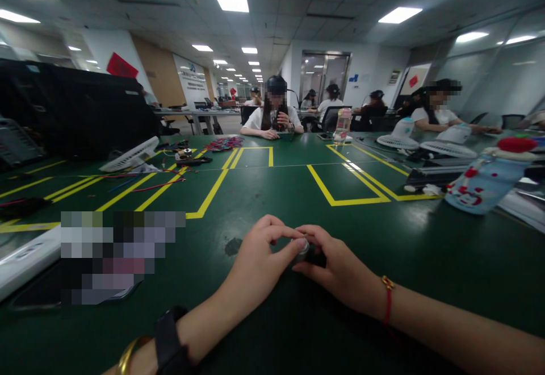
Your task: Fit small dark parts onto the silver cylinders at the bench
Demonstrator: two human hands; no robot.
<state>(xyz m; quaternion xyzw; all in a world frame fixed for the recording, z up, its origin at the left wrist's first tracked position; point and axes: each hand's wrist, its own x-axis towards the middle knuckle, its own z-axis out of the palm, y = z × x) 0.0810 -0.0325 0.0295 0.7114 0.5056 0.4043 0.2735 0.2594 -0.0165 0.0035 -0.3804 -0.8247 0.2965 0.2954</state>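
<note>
Just above the green tabletop (pixel 259 184), my two hands meet around a small, round silver metal piece (pixel 302 251). My left hand (pixel 264 250) pinches it, with the thumb against its near side and the index finger reaching over the top. From the other side, my right hand (pixel 340 264) curves its index finger and thumb around the same piece. Fingers cover much of it, so its exact kind does not show. A dark watch band and a gold bangle circle my left wrist; a red cord bracelet is on my right.
A phone-like slab (pixel 42 290), partly blurred out, and a white bar (pixel 25 258) lie at left. Behind them are loose wires (pixel 159 184) and a white fan (pixel 130 155). A blue bottle (pixel 483 184) stands at right. Across the table sits a person (pixel 272 116).
</note>
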